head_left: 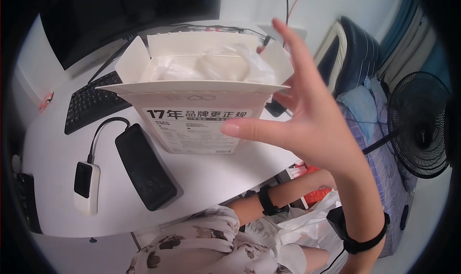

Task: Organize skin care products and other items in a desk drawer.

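A white cardboard box (201, 112) with printed writing stands upright on the white desk (119, 216), its top flaps spread. Crumpled clear plastic (230, 63) lies inside the box's mouth. My right hand (306, 112) is raised at the box's right side, fingers apart, its thumb over the front panel; whether it touches the box cannot be told. Below the desk edge, my left hand (327, 179) is near a white plastic bag (309, 216) and a red item (317, 196). My right wrist partly hides it, so its grip is unclear. Both wrists wear black straps.
Left of the box lie a black power bank (147, 169), a white device with a dark screen (84, 187) and a cable. A black keyboard (97, 97) and a large monitor (129, 15) are behind. To the right stand a black fan (419, 126) and a bed (381, 180).
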